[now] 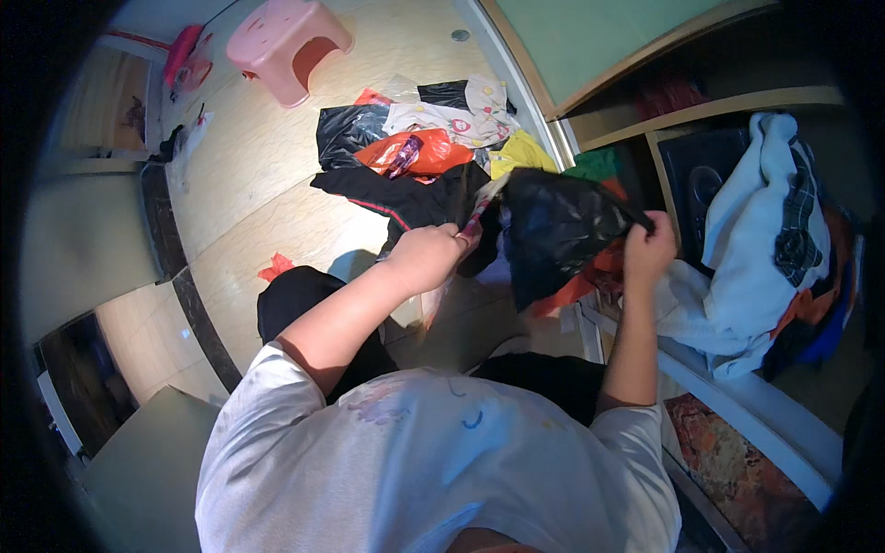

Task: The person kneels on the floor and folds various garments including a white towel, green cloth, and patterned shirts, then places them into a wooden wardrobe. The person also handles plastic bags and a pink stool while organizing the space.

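My left hand [432, 254] is closed on a bunched item with pink and white parts, blurred and hard to make out. In my right hand [650, 250] is the edge of a black plastic bag [560, 228], which hangs between my two hands. Beyond them a black garment with a red stripe [408, 190] lies on the floor. Behind it are an orange plastic bag [435, 152], a black plastic bag [342, 135], a white cloth with printed figures [442, 119] and a yellow item [522, 153]. A red plastic bag [598, 273] shows below the hanging black one.
A pink plastic stool [280, 41] stands at the upper left on the tiled floor. To the right, an open wooden cabinet [705, 110] holds a white garment [747, 276] and other clothes. A small red scrap [276, 266] lies by my left knee.
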`<state>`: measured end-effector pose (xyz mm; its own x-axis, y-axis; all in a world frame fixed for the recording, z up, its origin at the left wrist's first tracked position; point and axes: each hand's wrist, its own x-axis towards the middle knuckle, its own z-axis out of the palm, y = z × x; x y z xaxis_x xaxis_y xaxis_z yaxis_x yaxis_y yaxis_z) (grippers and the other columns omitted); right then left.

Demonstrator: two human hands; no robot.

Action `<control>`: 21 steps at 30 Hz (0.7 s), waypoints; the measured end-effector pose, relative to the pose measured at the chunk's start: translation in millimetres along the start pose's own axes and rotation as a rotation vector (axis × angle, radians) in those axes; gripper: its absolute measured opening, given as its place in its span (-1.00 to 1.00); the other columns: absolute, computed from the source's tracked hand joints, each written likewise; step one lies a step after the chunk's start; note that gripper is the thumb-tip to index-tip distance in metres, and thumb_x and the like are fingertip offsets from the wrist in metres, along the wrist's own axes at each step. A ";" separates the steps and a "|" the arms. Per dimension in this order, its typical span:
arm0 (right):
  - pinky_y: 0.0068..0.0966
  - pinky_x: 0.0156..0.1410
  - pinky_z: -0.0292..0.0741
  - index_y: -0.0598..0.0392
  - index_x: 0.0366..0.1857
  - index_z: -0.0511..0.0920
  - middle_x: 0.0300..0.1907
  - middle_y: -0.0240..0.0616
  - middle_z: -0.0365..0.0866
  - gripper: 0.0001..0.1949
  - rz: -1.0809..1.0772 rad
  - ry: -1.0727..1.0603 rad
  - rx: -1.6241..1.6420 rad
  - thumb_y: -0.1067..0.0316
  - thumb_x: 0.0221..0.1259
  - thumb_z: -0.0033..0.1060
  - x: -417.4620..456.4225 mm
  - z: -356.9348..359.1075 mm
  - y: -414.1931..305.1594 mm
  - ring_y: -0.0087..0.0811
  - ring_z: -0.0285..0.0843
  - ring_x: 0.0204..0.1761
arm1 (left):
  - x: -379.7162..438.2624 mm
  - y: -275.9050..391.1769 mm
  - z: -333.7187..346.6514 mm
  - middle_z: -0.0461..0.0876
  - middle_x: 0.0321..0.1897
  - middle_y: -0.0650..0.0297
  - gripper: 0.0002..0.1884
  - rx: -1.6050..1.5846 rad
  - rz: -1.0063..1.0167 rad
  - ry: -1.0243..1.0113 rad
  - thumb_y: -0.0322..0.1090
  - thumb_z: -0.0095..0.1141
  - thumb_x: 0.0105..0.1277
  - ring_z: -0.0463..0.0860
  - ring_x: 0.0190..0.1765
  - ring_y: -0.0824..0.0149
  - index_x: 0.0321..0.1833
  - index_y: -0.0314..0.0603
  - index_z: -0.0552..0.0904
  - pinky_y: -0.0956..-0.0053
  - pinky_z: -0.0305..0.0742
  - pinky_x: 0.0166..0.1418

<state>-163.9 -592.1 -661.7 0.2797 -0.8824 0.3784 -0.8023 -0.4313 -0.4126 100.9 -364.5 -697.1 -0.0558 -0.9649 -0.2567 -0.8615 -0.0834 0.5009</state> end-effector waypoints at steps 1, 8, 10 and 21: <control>-0.12 -0.09 0.55 0.11 -0.30 0.64 -0.29 -0.05 0.67 -0.84 0.016 0.000 -0.056 0.29 0.12 0.20 2.1 -4.1 5.2 0.04 0.65 -0.18 | -0.8 0.1 0.2 0.68 -0.21 0.10 -0.75 0.006 0.017 0.039 -0.30 0.09 0.32 0.71 -0.13 0.03 0.01 -0.03 0.72 0.14 0.61 -0.08; -0.19 -0.02 0.57 0.12 -0.30 0.67 -0.25 -0.02 0.64 -0.79 -0.546 -1.397 -0.051 0.20 0.13 0.34 -56.0 42.0 -26.6 -0.05 0.65 -0.12 | 2.8 4.2 -7.4 0.69 -0.40 0.41 -0.55 0.206 0.074 0.251 -0.32 0.10 0.25 0.61 -0.20 0.23 0.22 0.25 0.66 0.29 0.45 -0.12; -0.21 -0.04 0.57 0.13 -0.32 0.67 -0.30 -0.03 0.66 -0.78 -0.491 -1.618 0.201 0.20 0.11 0.37 -71.8 42.6 -45.4 -0.05 0.66 -0.20 | 5.2 1.7 -17.8 0.67 -0.45 0.41 -0.52 0.190 0.029 0.356 -0.30 0.12 0.21 0.57 -0.20 0.22 0.24 0.25 0.65 0.29 0.43 -0.09; -0.26 0.08 0.60 0.05 -0.01 0.61 -0.03 0.00 0.71 -0.66 -0.230 -0.134 -0.061 0.65 0.21 -0.03 -12.2 21.5 10.4 -0.04 0.70 0.00 | 4.6 -5.1 -36.9 0.68 -0.23 0.52 -0.88 0.044 0.163 0.877 -0.42 0.26 -0.09 0.58 0.06 0.24 -0.59 0.07 0.59 -0.04 0.24 0.37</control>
<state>-164.3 -589.9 -688.4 0.5220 -0.7813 0.3421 -0.7390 -0.6146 -0.2761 123.7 -377.7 -670.4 0.2116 -0.8089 0.5486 -0.8962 0.0634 0.4391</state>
